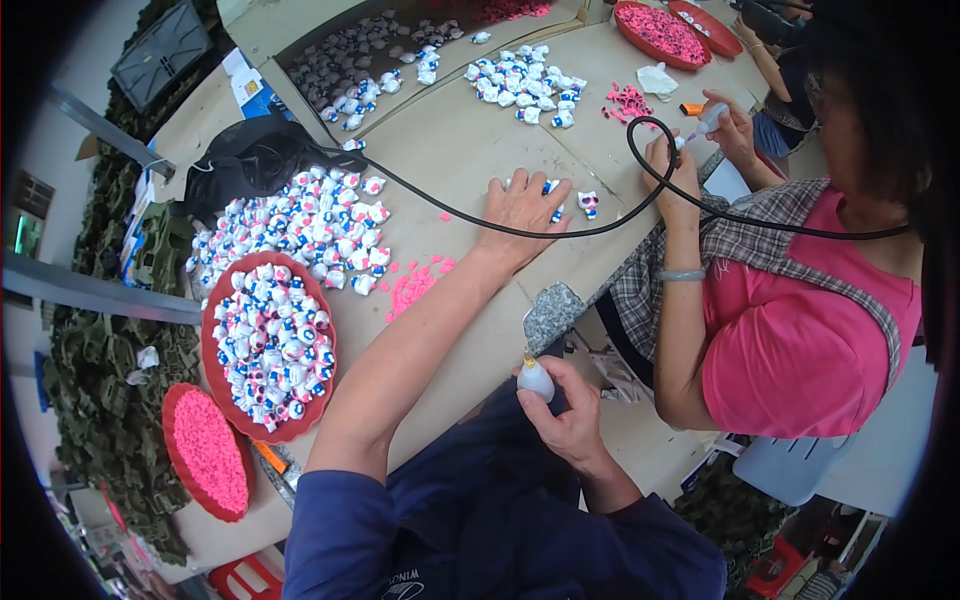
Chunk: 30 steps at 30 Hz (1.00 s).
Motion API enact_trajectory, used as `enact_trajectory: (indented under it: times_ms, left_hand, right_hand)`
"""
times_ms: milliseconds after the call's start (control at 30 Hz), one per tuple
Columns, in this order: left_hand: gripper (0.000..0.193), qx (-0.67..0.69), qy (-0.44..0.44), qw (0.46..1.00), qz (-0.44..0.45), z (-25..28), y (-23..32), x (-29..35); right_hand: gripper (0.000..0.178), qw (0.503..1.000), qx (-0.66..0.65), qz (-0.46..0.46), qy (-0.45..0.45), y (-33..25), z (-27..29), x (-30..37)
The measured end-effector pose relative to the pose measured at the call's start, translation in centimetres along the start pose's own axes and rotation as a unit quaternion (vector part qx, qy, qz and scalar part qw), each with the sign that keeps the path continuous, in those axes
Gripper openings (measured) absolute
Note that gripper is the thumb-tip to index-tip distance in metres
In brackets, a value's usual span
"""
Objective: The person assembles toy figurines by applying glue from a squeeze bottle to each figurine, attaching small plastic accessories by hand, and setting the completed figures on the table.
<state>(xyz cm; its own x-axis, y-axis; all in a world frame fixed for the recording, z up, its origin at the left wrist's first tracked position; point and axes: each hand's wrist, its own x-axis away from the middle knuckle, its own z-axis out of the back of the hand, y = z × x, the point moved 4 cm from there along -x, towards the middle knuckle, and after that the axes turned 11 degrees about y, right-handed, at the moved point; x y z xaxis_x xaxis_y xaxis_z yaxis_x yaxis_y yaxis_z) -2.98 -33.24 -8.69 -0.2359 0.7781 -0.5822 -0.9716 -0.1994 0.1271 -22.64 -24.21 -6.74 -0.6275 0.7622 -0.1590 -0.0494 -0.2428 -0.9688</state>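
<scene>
My left hand reaches across the table, palm down with its fingers apart. Small white figurines with blue parts show at its fingertips; whether any is gripped is hidden under the hand. Just right of it stands a white cat-like figurine with a pink-and-dark face. My right hand is wrapped round a whitish squeeze bottle with a yellow nozzle, tip pointing up, close to the table's near edge. A grey speckled patch lies beyond the nozzle at that edge. Loose pink pieces lie left of my forearm.
At left are a heap of figurines, a red tray of figurines and a red tray of pink pieces. More figurines lie at the back. A black cable crosses over the table. A co-worker sits right, holding a bottle.
</scene>
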Motion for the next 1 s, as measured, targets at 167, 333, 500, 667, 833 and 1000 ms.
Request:
enact_trajectory:
  times_ms: [167, 333, 500, 667, 833, 1000]
  left_hand:
    - [0.031, -0.059, -0.014, 0.997, 0.052, -0.5, 0.0, -0.5]
    - [0.031, -0.148, 0.048, 0.984, 0.088, -1.1, 0.0, 0.2]
    - [0.021, -0.1, 0.055, 0.989, 0.09, -1.2, 0.2, -0.1]
    - [0.018, -0.06, 0.03, 0.995, 0.072, -0.3, -0.6, -0.7]
    - [0.018, -0.045, 0.011, 0.992, 0.122, 4.7, 0.0, 2.1]
    - [0.036, 0.004, -0.001, 0.972, 0.235, 14.9, 1.4, 11.4]
  right_hand:
    - [0.029, 1.0, -0.005, 0.009, 0.023, -0.1, 0.3, 0.2]
    - [0.03, 0.999, -0.012, 0.008, 0.029, 0.8, 0.3, 0.4]
    - [0.03, 0.999, -0.021, -0.013, 0.036, 0.8, 0.4, 0.6]
    - [0.03, 0.996, -0.053, -0.05, 0.043, 0.8, 0.7, 0.8]
    - [0.031, 0.995, -0.076, -0.052, 0.036, 1.0, 0.7, 1.1]
    - [0.032, 0.997, -0.076, -0.005, 0.013, 0.4, -0.1, 1.2]
